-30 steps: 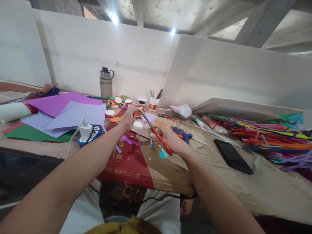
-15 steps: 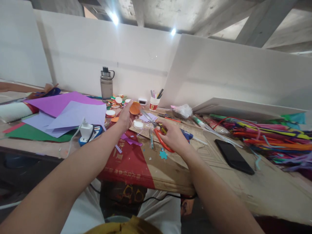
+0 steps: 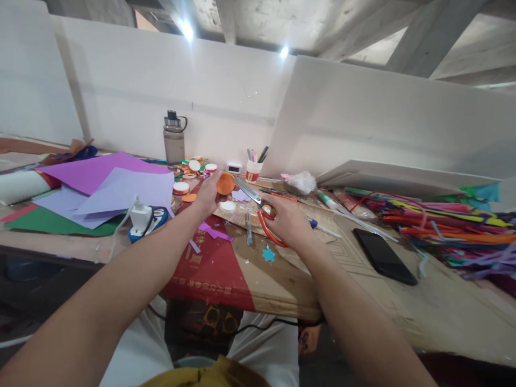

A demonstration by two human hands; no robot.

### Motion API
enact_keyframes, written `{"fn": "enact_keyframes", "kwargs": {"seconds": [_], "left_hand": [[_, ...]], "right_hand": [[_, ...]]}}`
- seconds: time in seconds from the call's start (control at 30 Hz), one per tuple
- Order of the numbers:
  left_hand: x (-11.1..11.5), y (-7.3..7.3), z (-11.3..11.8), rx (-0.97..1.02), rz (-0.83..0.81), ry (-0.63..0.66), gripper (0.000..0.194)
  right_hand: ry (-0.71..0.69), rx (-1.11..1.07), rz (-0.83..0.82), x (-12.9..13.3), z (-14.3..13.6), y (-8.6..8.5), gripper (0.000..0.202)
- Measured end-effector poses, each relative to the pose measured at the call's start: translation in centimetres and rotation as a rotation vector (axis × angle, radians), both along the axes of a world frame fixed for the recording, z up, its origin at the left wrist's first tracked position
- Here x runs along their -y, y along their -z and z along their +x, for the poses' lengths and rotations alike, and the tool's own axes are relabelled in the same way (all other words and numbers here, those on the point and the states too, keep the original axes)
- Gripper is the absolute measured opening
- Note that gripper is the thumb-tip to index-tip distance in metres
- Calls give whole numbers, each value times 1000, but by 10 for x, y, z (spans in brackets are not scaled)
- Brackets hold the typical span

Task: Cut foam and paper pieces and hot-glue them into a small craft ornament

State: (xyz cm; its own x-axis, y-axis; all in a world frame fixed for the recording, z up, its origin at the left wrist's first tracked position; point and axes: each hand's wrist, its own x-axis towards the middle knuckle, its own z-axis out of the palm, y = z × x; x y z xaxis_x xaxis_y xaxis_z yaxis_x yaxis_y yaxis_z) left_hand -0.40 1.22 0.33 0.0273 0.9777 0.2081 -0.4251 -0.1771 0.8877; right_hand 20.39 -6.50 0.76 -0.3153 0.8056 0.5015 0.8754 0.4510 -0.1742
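Observation:
In my left hand (image 3: 208,194) is a round orange paper disc (image 3: 226,184), pinched at its left side and turned toward me. My right hand (image 3: 284,217) grips a pair of scissors (image 3: 255,198) by the red-orange handles. Their metal blades point up and left, with the tips beside the disc's right edge; whether they touch it I cannot tell. Below the hands, a white disc (image 3: 228,206), purple paper scraps (image 3: 215,232), a slim clear pen-like tube (image 3: 249,228) and a blue flower-shaped cutout (image 3: 268,254) lie on the cardboard (image 3: 282,279).
Purple paper sheets (image 3: 124,191) and a plugged power strip (image 3: 151,223) are at left. Behind stand a water bottle (image 3: 174,141) and a paper cup (image 3: 253,171) of pens. At right lie a black phone (image 3: 384,256) and many coloured pipe cleaners (image 3: 455,226).
The scissor blades now look more closed than before, and the orange disc has turned slightly to face me. Both hands stay in nearly the same place.

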Motion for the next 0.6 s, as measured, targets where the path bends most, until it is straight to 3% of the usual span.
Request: {"fn": "enact_keyframes", "kwargs": {"seconds": [0.6], "left_hand": [[7,-3,0,-179,167,-88,53]], "right_hand": [[-80,-135,-92,-5,4,5,40]]}}
